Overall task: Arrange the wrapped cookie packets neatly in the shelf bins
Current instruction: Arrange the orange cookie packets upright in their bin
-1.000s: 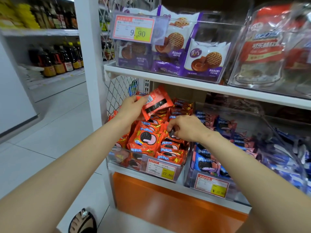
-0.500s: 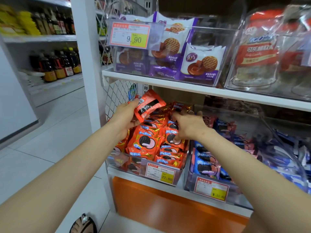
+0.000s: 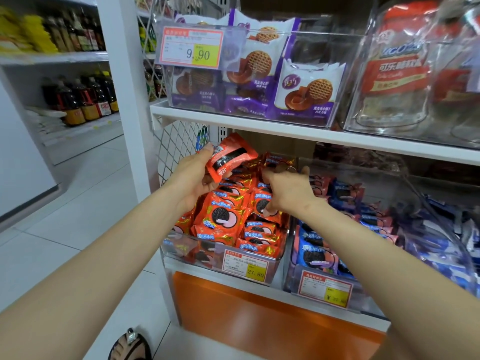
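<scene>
Head view:
- Left hand (image 3: pixel 193 178): fingers pinch one red cookie packet (image 3: pixel 230 159), raised and tilted above the back-left of the clear bin (image 3: pixel 181 252). Packet is clear of the stack.
- Right hand (image 3: pixel 288 190): down in the same bin. Fingers curl over the tops of the upright red packets (image 3: pixel 259 231) in the right-hand row, thumb pressed on the face of the front one, so it grips that clump.
- Left-hand row in the bin leans forward, less tidy.
- Bin sits on the lower shelf and carries a price tag (image 3: pixel 245 265) on its front.
- Blue packets (image 3: pixel 315 255) are in the next bin to the right.
- Upper shelf (image 3: pixel 259 124): purple packets (image 3: pixel 306 92) in a clear bin.
- Dark bottles (image 3: pixel 85 100) on racks far left.
</scene>
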`<state>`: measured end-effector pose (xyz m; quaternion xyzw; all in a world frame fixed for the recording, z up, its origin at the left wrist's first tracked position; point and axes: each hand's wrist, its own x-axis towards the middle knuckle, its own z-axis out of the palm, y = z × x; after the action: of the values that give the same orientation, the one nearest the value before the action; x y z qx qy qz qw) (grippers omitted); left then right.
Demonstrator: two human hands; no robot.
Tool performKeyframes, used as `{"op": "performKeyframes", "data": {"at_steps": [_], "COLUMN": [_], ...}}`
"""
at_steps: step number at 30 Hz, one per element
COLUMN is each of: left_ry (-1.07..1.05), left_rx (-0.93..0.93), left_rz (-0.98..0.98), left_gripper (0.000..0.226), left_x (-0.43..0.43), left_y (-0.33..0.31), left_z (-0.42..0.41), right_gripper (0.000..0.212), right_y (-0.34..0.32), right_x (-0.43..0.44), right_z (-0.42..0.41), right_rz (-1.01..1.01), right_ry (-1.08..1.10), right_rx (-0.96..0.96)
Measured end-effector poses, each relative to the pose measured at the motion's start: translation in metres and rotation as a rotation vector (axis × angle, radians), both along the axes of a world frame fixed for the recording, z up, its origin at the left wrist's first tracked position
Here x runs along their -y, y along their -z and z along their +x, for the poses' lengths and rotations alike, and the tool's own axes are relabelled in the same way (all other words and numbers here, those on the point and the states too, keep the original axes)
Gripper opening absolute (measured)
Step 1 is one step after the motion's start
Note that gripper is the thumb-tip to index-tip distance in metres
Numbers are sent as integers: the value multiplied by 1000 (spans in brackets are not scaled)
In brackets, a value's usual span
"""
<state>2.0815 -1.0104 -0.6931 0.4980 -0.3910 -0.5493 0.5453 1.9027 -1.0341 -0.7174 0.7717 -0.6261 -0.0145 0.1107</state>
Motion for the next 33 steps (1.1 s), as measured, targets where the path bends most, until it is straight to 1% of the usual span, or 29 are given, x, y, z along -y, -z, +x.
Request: {"op": "performKeyframes", "data": {"at_steps": [3,5,6,7,8,9,10,11,12,13,14,15,17,19,21,23,25,27,29,30,32,33], "left_ry": [57,119,151,178,197,212,228,250,277,304,319,310,230,109,20,93,222,261,244,239,244,253], "left_rx": [-5,44,78,111,141,166,183,191,192,191,195,207,292,480,643,698,693,708,693,670,638,635], "left_rz": [2,-16,-31,-45,-57,-67,-72,-73,-72,-72,-69,-57,-62,-167,-303,-379,-387,-398,-399,-393,-389,-396], "left_gripper": [28,25,21,18,17,19,20,20,19,17,19,24,34,30,21,18,22,24,28,29,27,23], "left_x": [-4,-7,-8,-9,-10,-11,-11,-13,-14,-16,-17,-19,-18,-15,-12,-13,-14,-14,-11,-10,-11,-13], "left_y": [-1,-1,-1,-1,-1,-1,-1,-2,-2,-3,-4,-4,-5,-4,-2,1,5,10,13,13,12,11], "left_z": [-2,-2,-1,-1,-1,-1,-3,-5,-7,-11,-14,-17,-18,-15,-9,-8,-13,-17,-17,-16,-15,-15], "right_gripper": [79,67,55,44,38,43,55,66,74,74,68,58,36,18,10,8,7,3,4,8,24,30], "right_y": [-2,-7,-10,-13,-16,-20,-22,-24,-23,-21,-17,-15,-16,-18,-19,-19,-19,-19,-19,-19,-21,-22], "right_x": [1,0,-1,-3,-6,-10,-14,-18,-20,-22,-23,-23,-26,-29,-28,-27,-29,-31,-33,-33,-33,-33], "right_z": [-3,-8,-12,-15,-17,-18,-19,-19,-18,-18,-17,-17,-18,-21,-27,-31,-31,-31,-29,-29,-29,-29], "right_rz": [59,65,14,-47,-84,-87,-73,-55,-52,-70,-98,-119,-88,71,188,244,305,320,316,317,334,351], "right_ry": [31,27,-13,-74,-147,-235,-341,-447,-538,-610,-650,-648,-537,-368,-240,-222,-261,-281,-285,-283,-287,-289], "right_rx": [26,112,216,377,574,776,922,955,902,830,799,829,1009,1243,1372,1404,1435,1453,1434,1428,1419,1418]}}
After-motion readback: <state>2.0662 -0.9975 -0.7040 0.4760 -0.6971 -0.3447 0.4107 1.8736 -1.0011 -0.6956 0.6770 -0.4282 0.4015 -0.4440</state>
